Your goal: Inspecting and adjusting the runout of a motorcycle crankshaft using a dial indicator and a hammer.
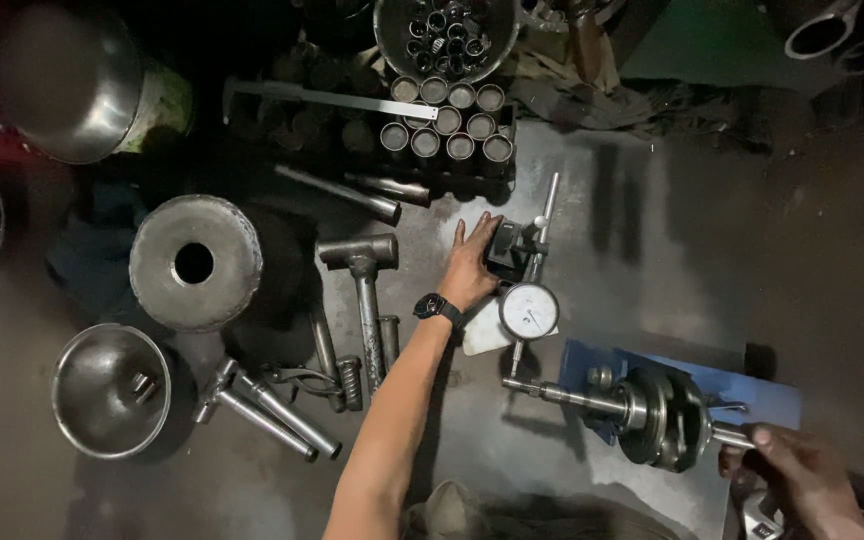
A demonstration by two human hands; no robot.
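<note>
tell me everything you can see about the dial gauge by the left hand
The dial gauge has a round white face in a metal rim, facing up. It hangs on a dark stand with a thin upright rod; the left hand rests on the stand's base. Its stem points down toward the crankshaft, whose far end the right hand grips.

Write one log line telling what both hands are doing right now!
left hand: on dial gauge stand base | right hand: gripping crankshaft shaft end | dial gauge: above shaft | hammer: lying nearby
</note>
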